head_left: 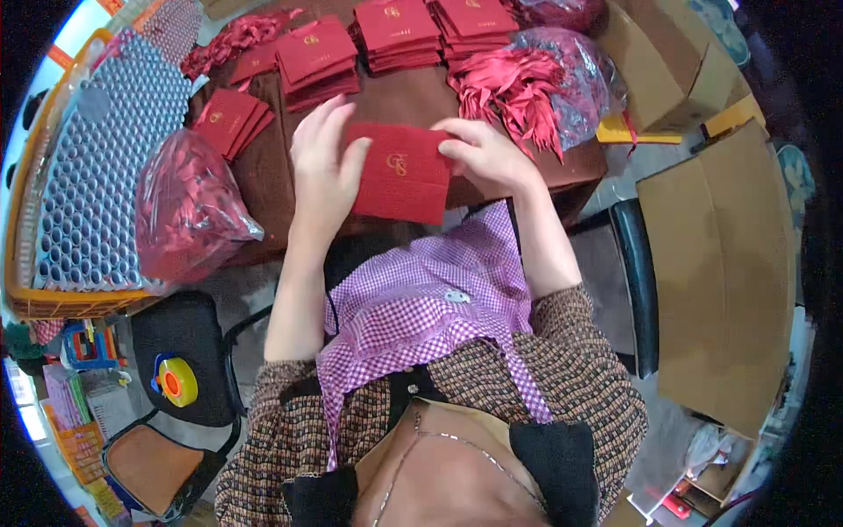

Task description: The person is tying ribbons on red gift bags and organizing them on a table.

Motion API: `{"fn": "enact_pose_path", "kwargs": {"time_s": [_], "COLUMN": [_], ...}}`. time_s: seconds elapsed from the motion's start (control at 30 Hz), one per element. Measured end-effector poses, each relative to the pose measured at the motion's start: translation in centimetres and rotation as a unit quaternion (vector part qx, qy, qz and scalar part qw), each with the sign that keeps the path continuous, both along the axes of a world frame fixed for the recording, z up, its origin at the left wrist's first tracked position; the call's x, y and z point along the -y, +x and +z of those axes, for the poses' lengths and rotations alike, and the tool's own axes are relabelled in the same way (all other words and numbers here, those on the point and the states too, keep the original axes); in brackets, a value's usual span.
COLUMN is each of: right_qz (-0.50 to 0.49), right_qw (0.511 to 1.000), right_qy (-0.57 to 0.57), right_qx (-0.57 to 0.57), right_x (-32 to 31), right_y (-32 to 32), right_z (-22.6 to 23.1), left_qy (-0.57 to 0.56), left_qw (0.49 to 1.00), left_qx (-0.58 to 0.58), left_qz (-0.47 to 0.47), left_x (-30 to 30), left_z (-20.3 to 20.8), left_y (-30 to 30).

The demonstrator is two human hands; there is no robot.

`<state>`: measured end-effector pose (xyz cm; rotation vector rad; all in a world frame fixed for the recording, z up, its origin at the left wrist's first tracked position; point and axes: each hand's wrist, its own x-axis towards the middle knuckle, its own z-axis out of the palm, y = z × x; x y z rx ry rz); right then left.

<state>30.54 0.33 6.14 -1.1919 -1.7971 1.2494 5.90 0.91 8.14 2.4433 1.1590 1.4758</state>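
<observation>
Red square pouch, flat and marked with a gold emblem, is held up in the upper middle of the frame, just above the near edge of a brown-covered worktop. The person's right hand pinches its upper right corner, fingers closed on the edge. The left hand is at the pouch's left edge, thumb and fingers spread wide (whether the thumb touches the pouch, I cannot tell).

Along the top of the frame, three stacks of similar red pouches stand side by side on the worktop. A smaller fanned pile lies to the left of the left hand. Right of the stacks, loose red ribbons spill beside a clear plastic bag; more red strips lie at upper left.

At left, a plastic bag of red pieces sits against a yellow crate packed with pale tubes. Below them, a roll of yellow tape rests on a black chair. Large cardboard fills the right side. The person wears a purple checked apron.
</observation>
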Motion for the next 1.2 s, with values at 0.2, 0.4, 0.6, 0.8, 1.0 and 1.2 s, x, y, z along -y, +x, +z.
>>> {"fn": "enact_pose_path", "kwargs": {"time_s": [0.2,0.4,0.6,0.8,1.0,1.2], "right_qz": [-0.06,-0.34,-0.282,-0.186,-0.238,-0.319], "right_qw": [0.994,0.901,0.854,0.819,0.822,0.8], "right_qy": [-0.039,0.252,0.348,0.324,0.359,0.397], "right_qx": [-0.077,0.092,0.266,0.436,0.374,0.318], "right_x": [-3.0,-6.1,-5.2,-3.1,-3.7,-3.9], "right_y": [-1.8,4.9,6.3,5.9,6.5,3.7], "right_z": [-0.8,-6.7,-8.0,-8.9,-9.4,-6.8], "left_qy": [-0.246,-0.314,-0.257,-0.3,-0.293,-0.311], "left_qw": [0.969,0.948,0.961,0.949,0.952,0.941], "left_qx": [0.014,0.013,-0.024,-0.005,-0.023,-0.074], "left_qz": [-0.025,0.059,0.097,0.101,0.087,0.108], "left_x": [-3.8,-8.7,-10.1,-9.5,-9.5,-9.4], "left_z": [-5.4,-10.1,-12.7,-13.7,-13.3,-12.7], "left_y": [1.6,1.8,1.0,0.7,1.2,1.2]}}
